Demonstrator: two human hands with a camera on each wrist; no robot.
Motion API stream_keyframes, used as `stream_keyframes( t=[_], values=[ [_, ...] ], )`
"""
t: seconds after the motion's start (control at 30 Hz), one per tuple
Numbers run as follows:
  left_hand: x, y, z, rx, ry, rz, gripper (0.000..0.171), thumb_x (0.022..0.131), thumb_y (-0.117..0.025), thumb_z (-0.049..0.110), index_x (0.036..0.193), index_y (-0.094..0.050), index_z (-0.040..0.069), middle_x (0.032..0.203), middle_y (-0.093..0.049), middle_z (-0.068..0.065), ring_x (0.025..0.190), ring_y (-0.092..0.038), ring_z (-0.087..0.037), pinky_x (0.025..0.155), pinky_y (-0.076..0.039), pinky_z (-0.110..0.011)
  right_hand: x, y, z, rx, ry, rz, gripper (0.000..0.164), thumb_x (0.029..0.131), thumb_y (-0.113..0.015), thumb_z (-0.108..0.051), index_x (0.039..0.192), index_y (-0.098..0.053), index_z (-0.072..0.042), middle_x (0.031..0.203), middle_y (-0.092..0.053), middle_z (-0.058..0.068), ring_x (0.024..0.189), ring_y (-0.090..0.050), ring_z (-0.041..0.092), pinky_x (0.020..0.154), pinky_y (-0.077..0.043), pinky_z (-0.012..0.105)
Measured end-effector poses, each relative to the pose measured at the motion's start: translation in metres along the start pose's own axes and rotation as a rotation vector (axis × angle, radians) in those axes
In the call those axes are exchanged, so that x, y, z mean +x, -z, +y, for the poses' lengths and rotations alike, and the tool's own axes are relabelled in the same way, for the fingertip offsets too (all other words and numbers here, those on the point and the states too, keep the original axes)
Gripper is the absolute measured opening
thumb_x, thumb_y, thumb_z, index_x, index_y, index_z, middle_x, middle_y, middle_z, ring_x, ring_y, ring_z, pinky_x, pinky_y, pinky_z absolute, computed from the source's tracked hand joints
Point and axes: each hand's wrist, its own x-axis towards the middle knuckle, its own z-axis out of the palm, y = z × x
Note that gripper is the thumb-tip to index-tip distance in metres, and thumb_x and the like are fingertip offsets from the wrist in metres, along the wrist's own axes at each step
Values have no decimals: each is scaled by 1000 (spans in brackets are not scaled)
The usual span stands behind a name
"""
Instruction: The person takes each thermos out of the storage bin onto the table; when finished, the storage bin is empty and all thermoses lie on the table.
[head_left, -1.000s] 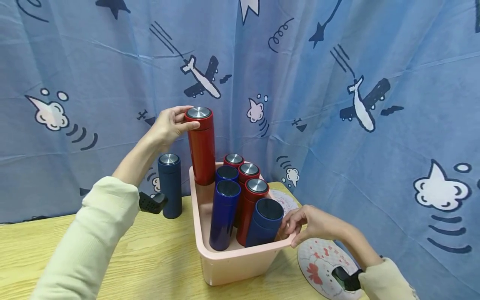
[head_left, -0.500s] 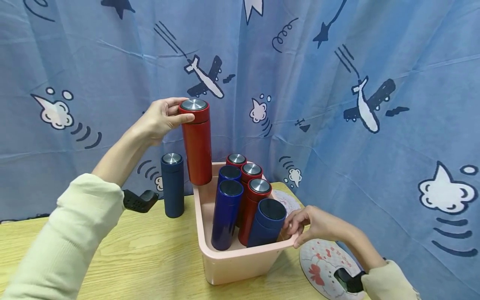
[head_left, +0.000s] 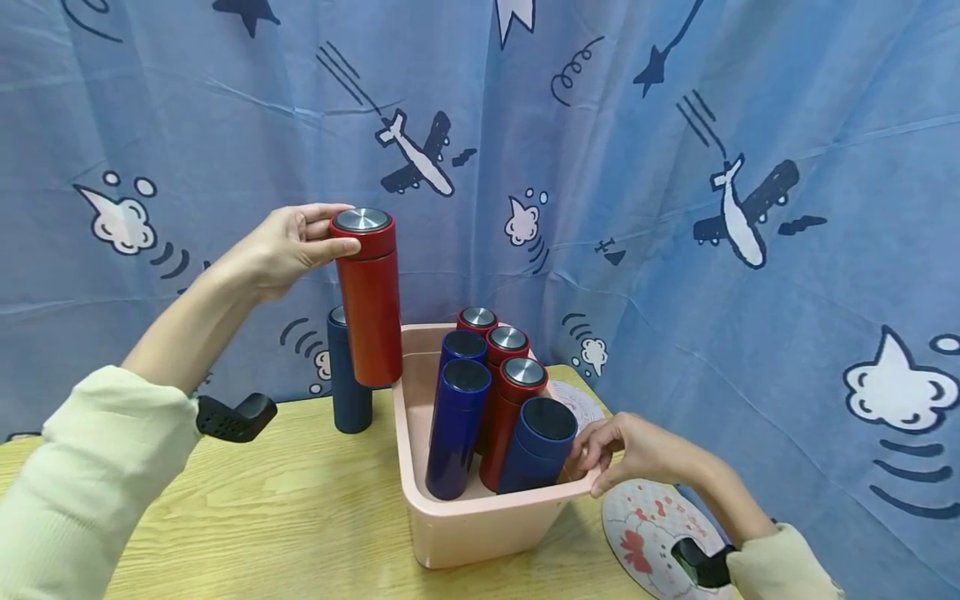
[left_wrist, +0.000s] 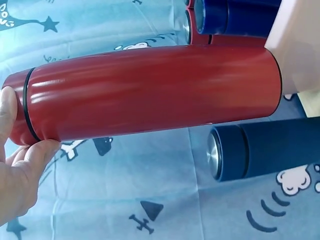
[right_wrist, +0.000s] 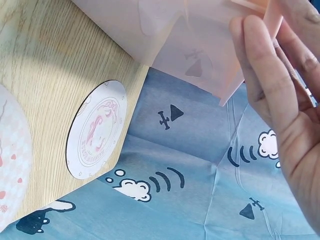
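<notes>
My left hand (head_left: 281, 250) holds a red thermos flask (head_left: 371, 317) by its lid, with thumb and fingers around the silver-topped cap. The flask hangs upright in the air beside the left rim of a pink plastic bin (head_left: 483, 533). In the left wrist view its red body (left_wrist: 150, 95) spans the picture. My right hand (head_left: 626, 450) grips the bin's rim at the near right corner. Inside the bin stand three red flasks (head_left: 517, 383), two glossy blue flasks (head_left: 459, 433) and a matt navy flask (head_left: 538, 450); their lower parts are partly hidden.
A dark blue flask (head_left: 352, 392) stands on the wooden table (head_left: 300, 500) left of the bin, partly behind the held flask. Round printed mats (head_left: 652, 533) lie right of the bin. A blue patterned curtain (head_left: 225, 125) hangs behind the table.
My left hand has lifted the red flask and carried it left, from over the bin to beyond its left rim. The right hand keeps its grip on the bin. The head view has shifted slightly.
</notes>
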Motion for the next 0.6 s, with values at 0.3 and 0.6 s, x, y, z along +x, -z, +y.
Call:
stream_keyframes(
  t=[0.3, 0.6],
  values=[
    [-12, 15, -14, 36, 12, -18, 61, 96, -57, 9, 150, -29, 5, 141, -47, -19, 125, -48, -28, 111, -31, -44, 1, 0, 1, -23, -6, 9, 18, 75, -81, -19, 82, -72, -5, 97, -67, 15, 91, -61, 8, 68, -56, 27],
    [-26, 28, -36, 74, 5, -39, 62, 96, -57, 9, 150, -27, 5, 142, -45, -21, 129, -45, -29, 111, -29, -48, 0, 0, 1, -21, -38, 16, 19, 75, -81, -21, 83, -72, -6, 99, -66, 14, 83, -60, 6, 65, -56, 25]
  ],
)
